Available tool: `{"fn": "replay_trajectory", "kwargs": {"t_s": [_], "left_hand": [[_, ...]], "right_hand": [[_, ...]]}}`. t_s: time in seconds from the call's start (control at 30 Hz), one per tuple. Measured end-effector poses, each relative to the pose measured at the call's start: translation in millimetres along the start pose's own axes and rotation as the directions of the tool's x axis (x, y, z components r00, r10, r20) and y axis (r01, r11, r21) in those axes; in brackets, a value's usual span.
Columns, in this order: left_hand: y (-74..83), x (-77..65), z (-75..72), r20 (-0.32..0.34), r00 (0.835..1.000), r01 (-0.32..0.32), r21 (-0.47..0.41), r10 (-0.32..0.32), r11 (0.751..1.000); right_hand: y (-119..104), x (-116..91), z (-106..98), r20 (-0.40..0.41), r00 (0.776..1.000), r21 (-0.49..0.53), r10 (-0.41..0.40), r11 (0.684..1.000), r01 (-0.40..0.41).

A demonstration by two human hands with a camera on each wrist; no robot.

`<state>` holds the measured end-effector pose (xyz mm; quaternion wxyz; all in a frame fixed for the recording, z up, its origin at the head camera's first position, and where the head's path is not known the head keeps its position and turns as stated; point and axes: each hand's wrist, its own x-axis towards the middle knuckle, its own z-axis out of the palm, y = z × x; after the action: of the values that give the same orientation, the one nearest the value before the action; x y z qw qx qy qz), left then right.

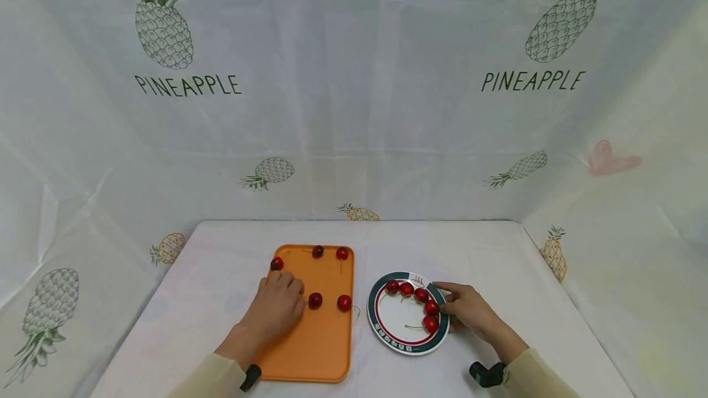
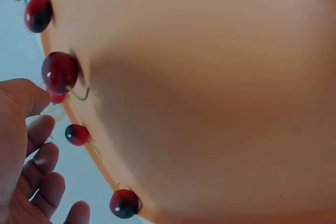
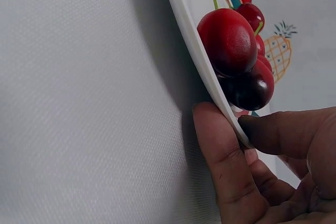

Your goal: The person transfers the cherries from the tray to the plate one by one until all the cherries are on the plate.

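My left hand [image 1: 279, 301] hovers over the left part of the orange tray [image 1: 310, 349], fingers loosely bent and holding nothing visible. Closest to it are a dark red cherry [image 1: 315, 300] in the middle of the tray and another cherry [image 1: 277, 263] at the tray's left edge. In the left wrist view the thumb [image 2: 31, 97] appears beside a stemmed cherry [image 2: 59, 73]. My right hand [image 1: 470, 311] pinches the right rim of a round plate [image 1: 395, 318] with a green border. Several cherries [image 3: 228, 40] lie along the plate's right and far side.
More cherries sit on the tray: two at its far edge, one [image 1: 318, 251] in the middle and one [image 1: 342, 253] in the corner, plus another [image 1: 344, 303] at the right edge. A white cloth [image 1: 498, 257] covers the table, and a pineapple-print curtain [image 1: 359, 121] hangs behind.
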<state>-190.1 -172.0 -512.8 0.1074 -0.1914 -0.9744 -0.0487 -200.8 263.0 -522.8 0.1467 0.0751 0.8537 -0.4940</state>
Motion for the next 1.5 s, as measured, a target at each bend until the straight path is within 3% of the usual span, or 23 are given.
{"fn": "replay_trajectory", "kwargs": {"t_s": [0.27, 0.57, 1.17, 1.5], "left_hand": [[1.8, -3.7, 3.7, 0.062, 0.998, 0.006, 0.023, -0.008, 1.000], [-2.2, -8.0, 11.6, 0.078, 0.997, 0.007, 0.040, -0.010, 0.999], [-1.4, -7.3, 18.7, 0.029, 1.000, -0.001, 0.081, -0.002, 0.997], [-0.5, -7.0, 20.5, 0.018, 0.999, 0.032, 0.096, -0.034, 0.995]], "right_hand": [[1, 1, 1, -0.003, 1.000, 0.002, -0.002, 1.000, 0.002], [1, 1, 2, -0.011, 1.000, -0.004, 0.007, 1.000, -0.007], [2, -1, 2, -0.009, 1.000, 0.015, 0.004, 1.000, -0.004], [1, -1, 1, -0.010, 1.000, 0.001, 0.002, 1.000, -0.002]]}}
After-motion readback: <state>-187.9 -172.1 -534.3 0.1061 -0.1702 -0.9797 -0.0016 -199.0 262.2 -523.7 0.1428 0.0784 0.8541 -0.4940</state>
